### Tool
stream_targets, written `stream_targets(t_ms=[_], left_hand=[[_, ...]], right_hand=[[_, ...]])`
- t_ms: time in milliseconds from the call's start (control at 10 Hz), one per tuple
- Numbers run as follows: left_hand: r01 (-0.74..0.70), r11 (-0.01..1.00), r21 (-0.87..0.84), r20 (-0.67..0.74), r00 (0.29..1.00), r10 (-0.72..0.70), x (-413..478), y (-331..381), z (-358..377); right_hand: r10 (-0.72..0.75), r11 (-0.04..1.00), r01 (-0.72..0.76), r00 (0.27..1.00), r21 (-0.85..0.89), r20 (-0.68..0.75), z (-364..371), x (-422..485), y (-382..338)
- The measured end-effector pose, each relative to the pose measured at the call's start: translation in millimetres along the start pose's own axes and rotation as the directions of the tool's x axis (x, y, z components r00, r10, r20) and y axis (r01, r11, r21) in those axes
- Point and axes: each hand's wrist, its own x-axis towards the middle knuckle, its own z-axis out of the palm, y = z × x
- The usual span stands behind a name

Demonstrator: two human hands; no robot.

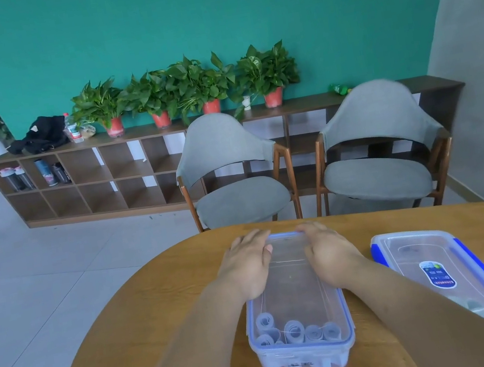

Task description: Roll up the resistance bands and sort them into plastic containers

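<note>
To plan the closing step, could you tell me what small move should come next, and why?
Probably press the lid down: the left hand and right hand rest on its far end, and rolled bands already lie inside the container.

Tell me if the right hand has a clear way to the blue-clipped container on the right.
Probably yes. The right hand rests on the middle container's lid, and the blue-clipped container sits just right of that forearm, nothing between them; the hand need only leave the lid.
</note>
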Motion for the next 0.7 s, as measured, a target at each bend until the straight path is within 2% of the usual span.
stream_targets(t_ms=[100,400,600,700], left_hand=[[0.004,0.999,-0.045,-0.017,1.000,-0.005,0.6,-0.6,2.1],[0.018,0.998,-0.052,-0.023,1.000,-0.019,1.9,0.5,4.6],[0.039,0.996,0.075,-0.061,0.998,-0.035,-1.6,8.1,0.2],[0.021,0.991,0.134,-0.138,0.990,-0.003,-5.6,18.4,-7.6]], right_hand=[[0.065,0.998,-0.065,0.998,0.021,0.005,1.8,2.3,-2.5],[0.109,0.993,-0.108,0.994,0.045,-0.006,5.6,7.8,-5.0],[0.090,0.991,-0.089,0.996,-0.100,0.007,-1.2,6.1,-12.2],[0.104,0.976,-0.094,0.994,-0.196,0.044,-9.5,4.1,-18.0]])
